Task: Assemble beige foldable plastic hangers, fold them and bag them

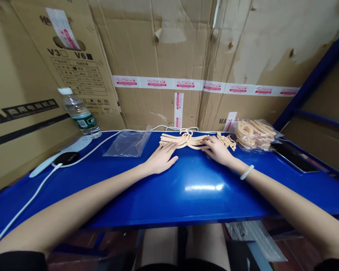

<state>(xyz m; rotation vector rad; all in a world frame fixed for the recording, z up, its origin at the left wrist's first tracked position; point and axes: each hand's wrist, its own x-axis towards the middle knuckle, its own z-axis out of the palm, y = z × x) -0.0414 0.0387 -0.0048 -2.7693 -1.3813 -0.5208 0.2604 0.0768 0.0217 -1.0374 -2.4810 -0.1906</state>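
1. Hangers [188, 140], peach-coloured and stacked, lie at the far middle of the blue surface [158, 195], between the two hands, with their hooks pointing away from the person.
2. Left hand [162, 158]: palm down, fingers extended and released, the tips touching the left-hand arms of the stack.
3. Right hand [219, 151]: fingers slightly bent over the stack's right-hand arms; whether they grasp a hanger or only rest there, I cannot tell. A beaded bracelet [246, 172] circles this wrist.
4. Just beyond the right hand sits a small heap of peach-coloured pieces [227, 141], and next to it a clear-wrapped bundle [252, 134]. A dark phone [295, 158] lies farther right.
5. Left of the stack, a clear plastic bag [127, 143] lies flat.
6. Near the left end stand a capped bottle [80, 114] and, closer in, a black oval device [66, 158] beside a white cable [96, 152].
7. Cardboard [158, 49] walls the back.
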